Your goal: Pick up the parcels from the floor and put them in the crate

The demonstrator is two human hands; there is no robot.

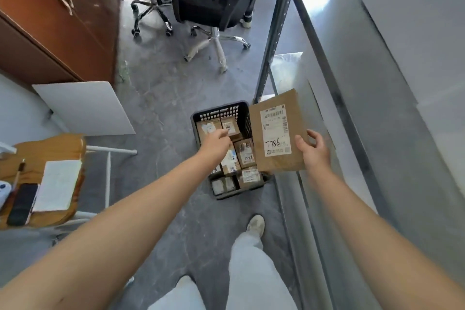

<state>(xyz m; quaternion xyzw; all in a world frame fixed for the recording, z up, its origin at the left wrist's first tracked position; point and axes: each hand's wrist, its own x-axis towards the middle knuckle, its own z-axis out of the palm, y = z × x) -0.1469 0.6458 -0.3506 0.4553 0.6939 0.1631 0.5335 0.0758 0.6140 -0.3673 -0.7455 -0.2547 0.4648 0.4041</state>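
A grey floor (pixel 161 83) is seen from above, bounded on the right by a metal shelving unit (pixel 327 63) with pale panels and on the upper left by a brown wooden cabinet (pixel 57 20). Two office chairs (pixel 201 0) on wheeled bases are stood at the top of the view. At the left a wooden stool (pixel 68 148) is placed, on which a white notepad (pixel 59 185) and a dark phone (pixel 22 204) are laid, and a white board (pixel 83 107) is leaned just beyond it. A dark plastic crate (pixel 221 111) is set on the floor against the foot of the shelving, and it is filled with small cardboard parcels (pixel 245 151) bearing white labels. Above the crate's right edge a larger flat brown parcel (pixel 274 166) is held up, its label marked 7786 turned to the camera. This parcel is gripped at its lower right edge by the right hand (pixel 314 151), thumb on the front face and fingers curled behind. The left hand (pixel 216 143) is stretched out over the parcels in the crate with its fingers bent downward; whether anything is pinched by it cannot be told. Pale trousers and a light shoe (pixel 256 225) are seen below the arms.
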